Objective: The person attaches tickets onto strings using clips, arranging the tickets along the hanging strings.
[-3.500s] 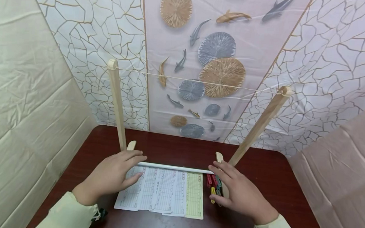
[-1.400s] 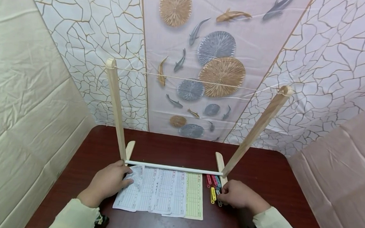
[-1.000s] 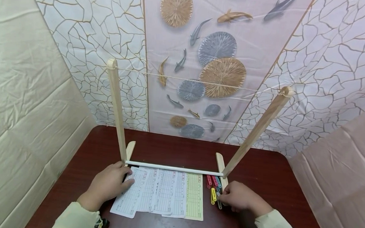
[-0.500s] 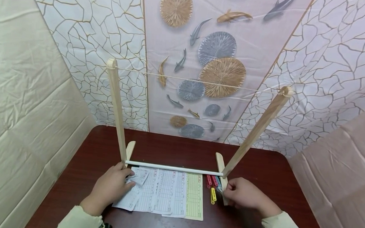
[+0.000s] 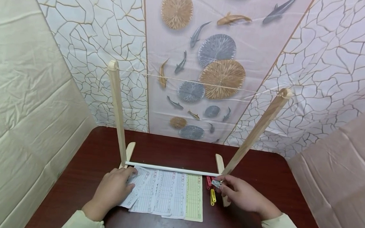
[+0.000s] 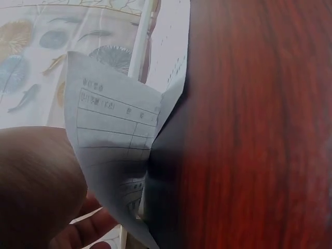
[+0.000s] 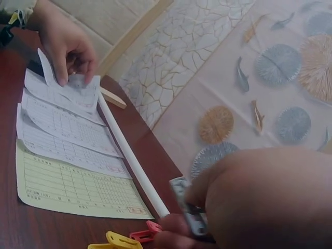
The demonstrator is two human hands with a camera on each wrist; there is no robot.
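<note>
My left hand [image 5: 113, 185] pinches the leftmost white printed form [image 5: 132, 197] between thumb and fingers. That sheet is lifted and bent, its curled side [image 6: 114, 114] filling the middle of the left wrist view. Several more white forms [image 5: 165, 196] and a yellow one [image 5: 194, 199] lie overlapped in a row beside it. My right hand [image 5: 243, 195] holds a grey clothespin [image 5: 216, 184] between thumb and fingers, just above the other pegs. In the right wrist view the grey clothespin [image 7: 188, 207] sticks out from the fingers.
A wooden frame has two posts, the left one [image 5: 117, 114] and the right one [image 5: 259, 131]. A string [image 5: 187, 83] joins their tops, and a white rod [image 5: 174, 169] joins their feet. Red pegs [image 5: 209, 182] and yellow pegs [image 5: 213, 197] lie by the right foot.
Both hands have come down from over the rod. The left has taken hold of the leftmost form and bent it up. The right has picked the grey clothespin from the pile and raised it.
</note>
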